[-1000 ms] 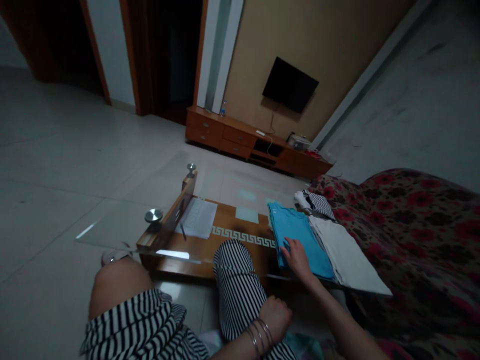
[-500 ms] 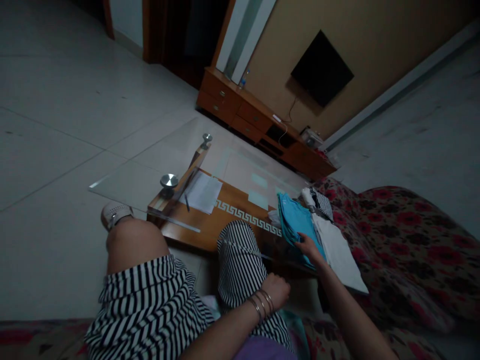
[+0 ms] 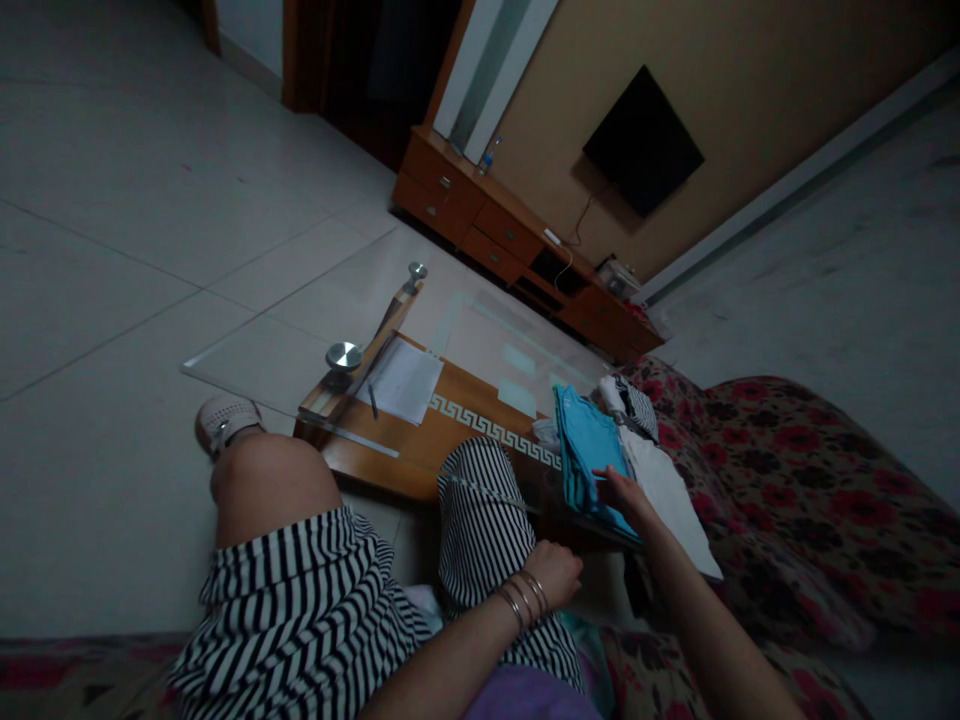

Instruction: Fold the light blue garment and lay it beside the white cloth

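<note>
My right hand [image 3: 624, 497] is above a stack of folded blue clothes [image 3: 589, 430], with its fingers stretched out and apart. The fingertips are at the top cloth; I cannot tell whether they touch it. My left hand [image 3: 556, 575], with several bangles on its wrist, rests on my striped skirt by the knee, its fingers curled in and nothing showing in them. Beside the blue stack, on its right, lies a folded white cloth [image 3: 671, 495]. Behind these sits a rolled black-and-white striped garment [image 3: 637, 408].
The clothes lie on a glass-topped coffee table [image 3: 465, 480] in front of my knees. It also carries paper sheets [image 3: 405, 380] and a pen [image 3: 373, 402]. A flowered sofa [image 3: 810, 470] stands at the right. Farther off are a wooden cabinet [image 3: 480, 225] and a wall television [image 3: 643, 142].
My right hand has let go of the edge of the blue stack and lifted slightly, its fingers now extended over it. The left hand has stayed in place. The view has shifted a little.
</note>
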Demonstrator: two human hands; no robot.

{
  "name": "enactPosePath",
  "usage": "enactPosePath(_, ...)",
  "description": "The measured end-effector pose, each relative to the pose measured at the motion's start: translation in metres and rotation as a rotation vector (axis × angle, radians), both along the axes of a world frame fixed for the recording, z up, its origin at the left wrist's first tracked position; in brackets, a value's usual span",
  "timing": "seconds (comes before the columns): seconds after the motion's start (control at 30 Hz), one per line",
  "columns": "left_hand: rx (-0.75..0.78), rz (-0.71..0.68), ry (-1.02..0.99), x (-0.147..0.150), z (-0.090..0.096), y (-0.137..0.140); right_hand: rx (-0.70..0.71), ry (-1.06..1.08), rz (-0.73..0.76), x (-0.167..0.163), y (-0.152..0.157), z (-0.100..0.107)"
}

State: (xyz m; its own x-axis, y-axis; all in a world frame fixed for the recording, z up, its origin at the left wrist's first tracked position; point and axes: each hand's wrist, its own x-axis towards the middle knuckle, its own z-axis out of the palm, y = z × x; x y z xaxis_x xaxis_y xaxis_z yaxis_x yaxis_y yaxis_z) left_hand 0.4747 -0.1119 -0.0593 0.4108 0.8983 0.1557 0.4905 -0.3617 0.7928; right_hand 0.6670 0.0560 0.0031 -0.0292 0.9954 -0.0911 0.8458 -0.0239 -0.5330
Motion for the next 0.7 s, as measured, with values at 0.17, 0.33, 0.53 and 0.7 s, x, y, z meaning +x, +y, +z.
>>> enactPosePath(0.17,0.031,-0.03,0.019,-0.003,0.001,0.0,0.126,-0.138,-0.015,-0.018,0.012,0.002)
enactPosePath(0.33,0.104,-0.099,0.142,-0.002,0.001,0.002,0.33,-0.439,0.22,-0.046,0.005,-0.026)
enactPosePath(0.53,0.119,-0.233,0.323,0.007,0.003,0.008,0.327,-0.553,0.2,-0.064,-0.013,-0.055)
enactPosePath(0.7,0.035,-0.302,0.436,0.017,0.008,0.009,0.324,-0.355,0.209,-0.058,-0.005,-0.045)
